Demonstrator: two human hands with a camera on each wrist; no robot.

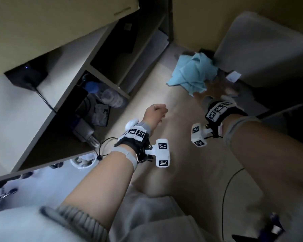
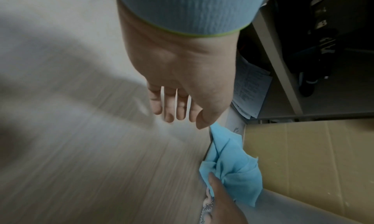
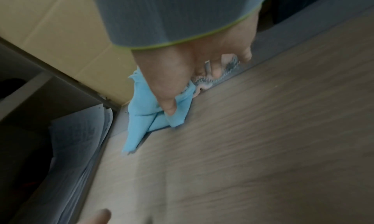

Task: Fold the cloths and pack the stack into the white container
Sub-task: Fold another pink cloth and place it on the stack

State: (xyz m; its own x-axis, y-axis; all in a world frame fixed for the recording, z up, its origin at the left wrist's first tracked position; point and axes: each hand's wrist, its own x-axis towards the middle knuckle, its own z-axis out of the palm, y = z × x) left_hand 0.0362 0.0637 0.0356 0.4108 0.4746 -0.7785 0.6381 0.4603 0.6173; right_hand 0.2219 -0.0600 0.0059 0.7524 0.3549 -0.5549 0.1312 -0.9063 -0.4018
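A crumpled light blue cloth (image 1: 194, 74) (image 2: 230, 163) (image 3: 145, 115) lies on the wood floor against the corner of the white container (image 1: 262, 49). My right hand (image 1: 215, 88) (image 3: 182, 77) reaches down to it, thumb pressed on the blue cloth. Its fingers curl round a bunched grey-and-pink patterned cloth (image 3: 228, 67) beside it. My left hand (image 1: 156, 110) (image 2: 178, 106) hangs over bare floor a short way left of the cloth, fingers relaxed and holding nothing.
A low shelf unit (image 1: 87, 70) runs along the left, with a water bottle (image 1: 110, 96) and papers in its compartments. Brown cardboard (image 2: 303, 155) stands behind the cloth. A black cable (image 1: 231, 180) curves over the floor at right.
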